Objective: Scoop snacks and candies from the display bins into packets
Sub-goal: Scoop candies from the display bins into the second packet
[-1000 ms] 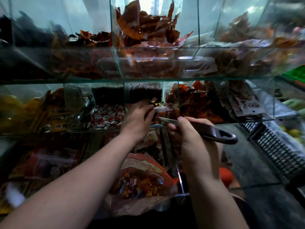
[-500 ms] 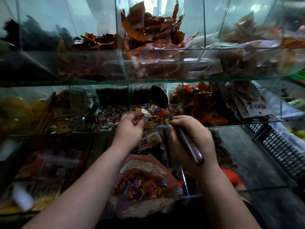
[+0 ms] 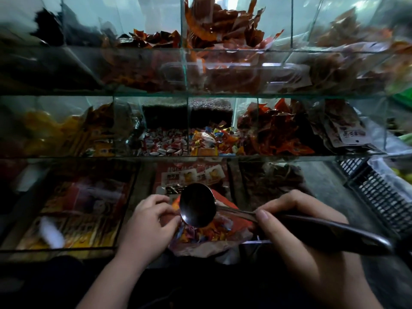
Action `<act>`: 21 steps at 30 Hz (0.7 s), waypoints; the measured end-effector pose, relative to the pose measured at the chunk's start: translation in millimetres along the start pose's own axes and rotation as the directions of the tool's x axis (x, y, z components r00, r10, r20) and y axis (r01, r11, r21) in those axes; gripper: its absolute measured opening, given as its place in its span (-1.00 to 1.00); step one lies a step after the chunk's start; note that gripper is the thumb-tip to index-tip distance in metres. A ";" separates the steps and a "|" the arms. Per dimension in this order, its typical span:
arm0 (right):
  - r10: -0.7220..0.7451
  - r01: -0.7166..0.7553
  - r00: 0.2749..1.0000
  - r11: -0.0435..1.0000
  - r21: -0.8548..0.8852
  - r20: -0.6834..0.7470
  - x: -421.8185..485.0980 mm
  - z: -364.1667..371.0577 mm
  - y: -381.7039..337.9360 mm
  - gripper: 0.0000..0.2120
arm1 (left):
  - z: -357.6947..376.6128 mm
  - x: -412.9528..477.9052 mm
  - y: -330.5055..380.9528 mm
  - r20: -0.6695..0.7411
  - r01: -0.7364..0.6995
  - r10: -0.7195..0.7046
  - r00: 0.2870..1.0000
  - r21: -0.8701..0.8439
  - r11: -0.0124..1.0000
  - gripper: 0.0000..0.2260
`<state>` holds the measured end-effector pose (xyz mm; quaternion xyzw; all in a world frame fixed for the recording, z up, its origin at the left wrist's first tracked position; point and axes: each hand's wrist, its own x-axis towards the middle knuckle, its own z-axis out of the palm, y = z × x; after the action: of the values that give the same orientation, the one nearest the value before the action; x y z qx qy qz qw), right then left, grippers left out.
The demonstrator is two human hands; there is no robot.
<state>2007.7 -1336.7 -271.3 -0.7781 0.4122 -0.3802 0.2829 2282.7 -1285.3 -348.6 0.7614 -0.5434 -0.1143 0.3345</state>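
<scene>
A dark metal scoop with a long black handle hangs over an open orange plastic packet holding colourful wrapped candies. My right hand grips the handle at the right. My left hand pinches the packet's left edge, holding its mouth open. The packet sits at the front edge of the bottom glass shelf. In the middle shelf behind, one bin holds mixed coloured candies and the bin to its left holds red-and-white wrapped candies.
Three tiers of glass display bins fill the view, with orange and brown snack sachets in the top and right compartments. Yellow packs lie at the left. A black plastic crate stands at the right.
Both hands have come down from the middle-shelf candy bin to the packet on the bottom shelf. The scoop now points left over the packet's mouth, and my left hand has taken the packet's edge.
</scene>
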 end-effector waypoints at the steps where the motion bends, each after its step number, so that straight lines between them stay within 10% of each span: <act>1: -0.040 0.040 0.999 0.998 -0.039 -0.007 0.3 0.2 -5.5 -0.86 | 2.5 -2.3 0.2 0.007 0.013 -0.013 1.000 0.020 1.000 -0.85; 9: 0.045 0.010 0.944 0.986 -0.164 0.327 7.4 91.4 13.5 -0.94 | 11.4 -9.7 -0.4 -0.159 0.157 -0.172 0.972 -0.103 0.982 -0.69; 16: 0.389 -0.405 0.911 0.906 0.122 0.138 2.7 118.4 31.2 -0.81 | 11.2 -12.1 -4.1 -0.202 0.119 -0.148 0.968 -0.150 0.981 -0.79; 21: 0.675 -0.617 0.737 0.654 0.437 0.031 2.0 105.7 37.5 -0.80 | 9.5 -8.6 -4.9 -0.217 0.111 -0.147 0.965 -0.168 0.980 -0.81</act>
<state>2079.7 -1343.8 -357.1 -0.4727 0.5885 -0.3849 0.5311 2277.9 -1280.3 -360.5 0.7751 -0.4400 -0.0893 0.4446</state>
